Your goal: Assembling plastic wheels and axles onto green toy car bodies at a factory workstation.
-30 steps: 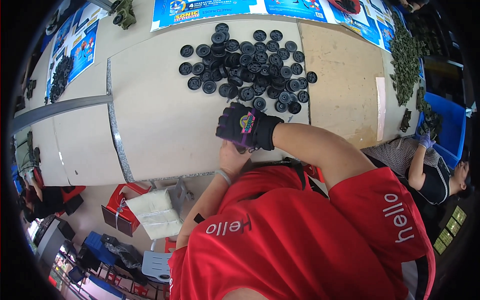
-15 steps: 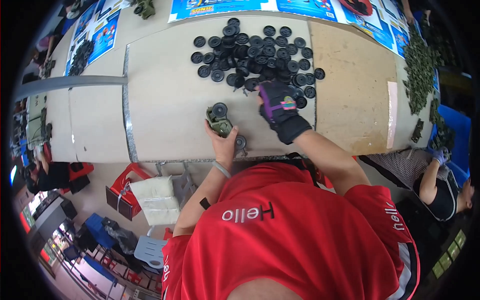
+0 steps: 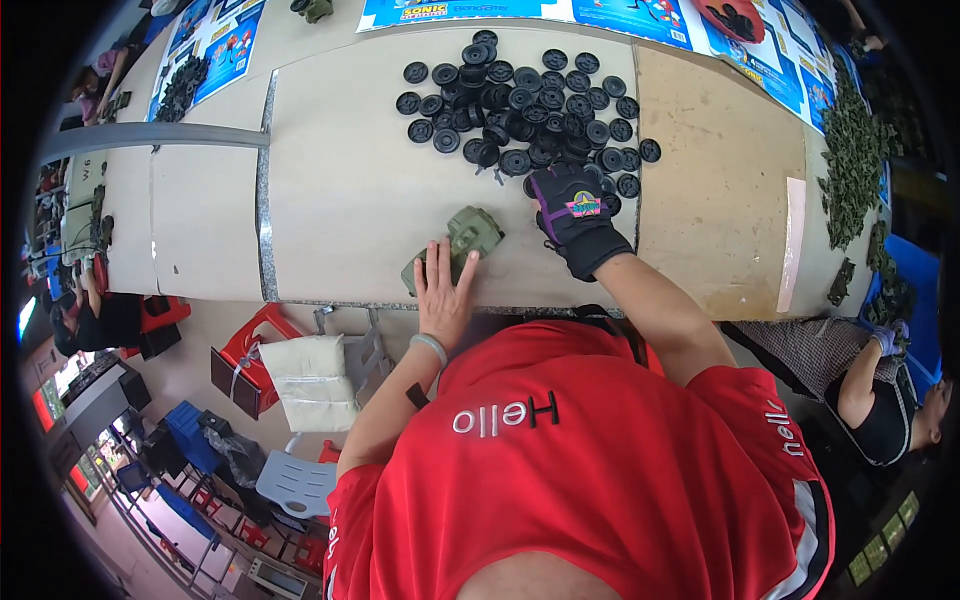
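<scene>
The left hand, its grip spread apart, touches the green toy vehicle on the desk; the right hand is at the black wheels, and its grip I cannot tell

My right glove: black, purple trim, patch in yellow, pink and teal. Band on my left wrist pale grey. Toy vehicle plain olive green; wheels all black. My shirt red, white-and-black lettering, white and dark stripes down one sleeve. Tabletop pale beige, board tan with darker blotches, strip on it pinkish white. Printed sheets blue and white. Heap of small parts dark green, cushion cream, bin solid blue.
</scene>
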Action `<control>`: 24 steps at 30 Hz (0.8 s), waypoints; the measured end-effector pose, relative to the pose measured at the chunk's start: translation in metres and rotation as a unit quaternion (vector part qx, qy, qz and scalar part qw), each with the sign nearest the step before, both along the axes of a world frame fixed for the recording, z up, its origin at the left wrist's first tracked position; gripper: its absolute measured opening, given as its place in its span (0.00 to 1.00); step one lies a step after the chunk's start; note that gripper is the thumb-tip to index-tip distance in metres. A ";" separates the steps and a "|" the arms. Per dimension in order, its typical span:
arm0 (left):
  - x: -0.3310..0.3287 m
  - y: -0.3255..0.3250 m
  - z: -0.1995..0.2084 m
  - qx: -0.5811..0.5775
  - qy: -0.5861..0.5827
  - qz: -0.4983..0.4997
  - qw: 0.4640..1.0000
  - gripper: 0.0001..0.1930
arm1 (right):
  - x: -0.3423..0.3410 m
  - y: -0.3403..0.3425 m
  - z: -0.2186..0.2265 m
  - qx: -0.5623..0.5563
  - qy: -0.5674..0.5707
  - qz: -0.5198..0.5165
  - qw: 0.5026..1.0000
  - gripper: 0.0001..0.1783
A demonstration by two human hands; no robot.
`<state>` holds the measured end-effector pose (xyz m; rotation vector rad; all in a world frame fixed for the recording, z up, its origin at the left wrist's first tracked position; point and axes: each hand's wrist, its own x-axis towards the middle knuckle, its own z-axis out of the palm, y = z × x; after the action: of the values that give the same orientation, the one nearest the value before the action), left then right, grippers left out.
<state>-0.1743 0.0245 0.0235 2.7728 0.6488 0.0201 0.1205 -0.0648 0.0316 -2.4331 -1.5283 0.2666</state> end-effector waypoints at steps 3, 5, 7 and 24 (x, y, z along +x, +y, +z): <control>-0.004 0.004 0.008 -0.033 -0.044 0.007 0.998 0.44 | 0.004 -0.007 0.006 0.019 0.070 -0.008 0.997 0.16; 0.007 0.020 0.025 -0.028 -0.036 0.028 0.999 0.47 | 0.004 -0.014 0.012 0.034 0.147 -0.033 0.988 0.17; 0.014 0.040 0.028 -0.061 0.048 0.070 0.995 0.51 | 0.002 -0.020 0.017 0.013 0.158 -0.041 0.987 0.21; 0.022 0.015 0.001 0.017 -0.045 0.061 0.997 0.34 | -0.007 -0.058 0.025 0.045 0.283 -0.011 0.958 0.30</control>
<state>-0.1527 0.0398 0.0248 2.7409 0.8010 0.1820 0.1134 -0.1223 0.0564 -2.0488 -1.2210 0.7911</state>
